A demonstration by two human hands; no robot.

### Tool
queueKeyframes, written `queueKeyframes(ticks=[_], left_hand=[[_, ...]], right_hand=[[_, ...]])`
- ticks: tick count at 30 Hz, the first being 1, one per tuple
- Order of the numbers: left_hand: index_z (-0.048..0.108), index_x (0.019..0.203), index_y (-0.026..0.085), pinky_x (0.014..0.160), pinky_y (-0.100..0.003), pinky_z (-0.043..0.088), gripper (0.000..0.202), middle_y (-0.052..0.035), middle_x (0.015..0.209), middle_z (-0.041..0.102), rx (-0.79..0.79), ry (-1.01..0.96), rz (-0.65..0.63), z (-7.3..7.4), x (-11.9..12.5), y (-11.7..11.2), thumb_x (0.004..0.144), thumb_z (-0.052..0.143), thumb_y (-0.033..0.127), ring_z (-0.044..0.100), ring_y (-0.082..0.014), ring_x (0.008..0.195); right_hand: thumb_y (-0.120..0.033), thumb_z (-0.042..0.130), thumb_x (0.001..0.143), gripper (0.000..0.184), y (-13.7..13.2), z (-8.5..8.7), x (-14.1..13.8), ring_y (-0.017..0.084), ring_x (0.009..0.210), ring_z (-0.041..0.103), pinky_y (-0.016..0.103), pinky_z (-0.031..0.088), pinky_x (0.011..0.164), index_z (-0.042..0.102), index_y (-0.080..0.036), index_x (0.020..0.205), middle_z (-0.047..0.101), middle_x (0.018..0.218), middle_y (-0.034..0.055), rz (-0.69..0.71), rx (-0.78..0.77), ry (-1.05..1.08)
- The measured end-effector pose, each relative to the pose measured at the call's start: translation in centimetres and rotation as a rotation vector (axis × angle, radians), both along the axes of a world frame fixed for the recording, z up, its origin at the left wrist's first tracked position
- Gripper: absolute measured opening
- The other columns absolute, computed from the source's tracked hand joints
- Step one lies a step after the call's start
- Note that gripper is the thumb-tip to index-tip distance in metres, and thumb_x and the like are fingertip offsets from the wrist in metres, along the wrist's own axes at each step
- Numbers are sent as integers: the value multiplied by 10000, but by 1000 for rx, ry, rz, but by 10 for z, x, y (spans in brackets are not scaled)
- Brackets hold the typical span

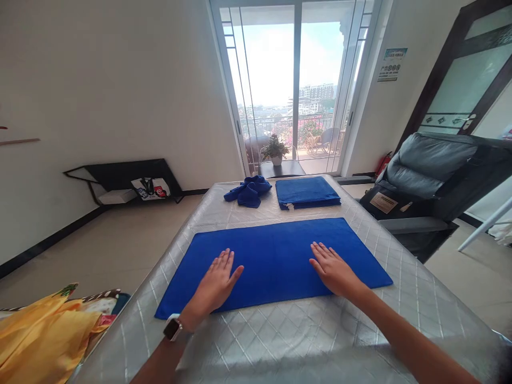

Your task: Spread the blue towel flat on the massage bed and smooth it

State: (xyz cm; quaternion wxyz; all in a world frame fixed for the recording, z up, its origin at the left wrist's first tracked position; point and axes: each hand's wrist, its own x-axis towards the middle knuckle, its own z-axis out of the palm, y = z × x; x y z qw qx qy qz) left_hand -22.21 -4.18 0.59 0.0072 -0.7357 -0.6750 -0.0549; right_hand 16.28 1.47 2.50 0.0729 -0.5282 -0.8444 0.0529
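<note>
Nearest to us, the two bare forearms enter from the lower edge, the right forearm at a long slant and the left forearm with a white-strapped watch at its wrist. We record the left hand palm down, fingers extended and thumb spread wide, on the left half of a blue cloth. The right hand is likewise flattened, palm down, fingers straight and close together, thumb slightly apart, on the right half. Both appear to rest on the fabric. We observe the cloth lying flat as a wide rectangle, its long edge toward us, on a quilted silver cover. Beyond its far edge we note two further items on the same cover: at left a crumpled blue bundle; at right, just beside it, a neatly folded blue stack with a small white tag at its near edge. Past the far end we see a potted plant on a small dark table, before a sliding glass door. To the right stands a black armchair; at lower left we log a heap of yellow fabric.
</note>
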Motion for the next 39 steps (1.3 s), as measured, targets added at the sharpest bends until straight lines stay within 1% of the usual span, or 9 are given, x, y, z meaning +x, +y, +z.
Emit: queueKeyframes(ticks=[3, 5, 10, 16, 24, 28, 34, 37, 39], left_hand=[[310, 1536, 62, 1241, -452, 228, 756, -170, 1621, 255, -11, -49, -168, 7, 78, 28, 1019, 163, 593, 215, -251, 1516], [315, 1534, 61, 1244, -444, 228, 734, -162, 1620, 260, 8, -57, -199, 3, 108, 38, 1028, 141, 563, 213, -248, 1516], [305, 1535, 51, 1246, -447, 232, 755, -156, 1613, 284, 59, -57, -171, -12, 120, 42, 1022, 132, 576, 227, -248, 1513], [288, 1546, 63, 1244, -449, 227, 767, -151, 1618, 270, 57, 1, -88, -19, 84, 38, 1015, 149, 599, 230, -249, 1513], [348, 1522, 72, 1191, -560, 273, 734, -207, 1593, 324, 79, 99, 118, -41, -91, -12, 1001, 183, 561, 269, -336, 1494], [360, 1521, 114, 1168, -545, 315, 709, -192, 1567, 392, 101, 72, 198, -50, -141, -37, 989, 190, 550, 307, -330, 1482], [315, 1516, -11, 1183, -526, 300, 838, -248, 1569, 349, -6, 65, 311, -41, -144, -32, 961, 186, 605, 320, -344, 1473], [281, 1511, -65, 1206, -535, 252, 914, -272, 1579, 300, -5, 81, 344, -23, -109, -11, 959, 141, 651, 295, -357, 1481], [271, 1514, -65, 1225, -505, 224, 917, -260, 1591, 278, 17, 65, 243, -9, -64, 10, 970, 105, 655, 269, -335, 1494]], right_hand=[[-450, 173, 1042, 651, 2, 5, -72, 214, 1514, 190, 437, 181, 1237, 295, -84, 1567, 243, 1625, 92, 104, -14, 46], [-389, 192, 1037, 628, 6, -2, -100, 223, 1518, 170, 437, 159, 1239, 282, -63, 1567, 215, 1631, 101, 105, -19, 54], [-396, 211, 1031, 641, 12, -24, -110, 235, 1524, 145, 438, 121, 1242, 273, -51, 1568, 194, 1635, 112, 56, -9, 59], [-472, 175, 1031, 678, 18, -23, -88, 218, 1525, 139, 427, 115, 1242, 256, -84, 1582, 191, 1641, 107, 8, -36, 20], [-478, 166, 1008, 710, 41, -34, 62, 227, 1520, 166, 441, 153, 1238, 249, -66, 1581, 198, 1645, 114, -268, -4, -134], [-480, 154, 1002, 725, 44, -44, 118, 239, 1512, 204, 462, 200, 1228, 264, -46, 1572, 238, 1634, 136, -321, 39, -149], [-469, 200, 998, 699, 47, -40, 126, 258, 1502, 235, 475, 223, 1220, 313, -70, 1561, 277, 1621, 137, -348, 23, -178], [-407, 210, 1006, 658, 43, -23, 91, 266, 1498, 247, 483, 220, 1217, 340, -57, 1547, 291, 1611, 147, -277, 78, -165], [-397, 195, 1020, 644, 39, -8, 46, 247, 1503, 233, 462, 207, 1223, 330, -60, 1552, 282, 1615, 134, -168, 104, -112]])
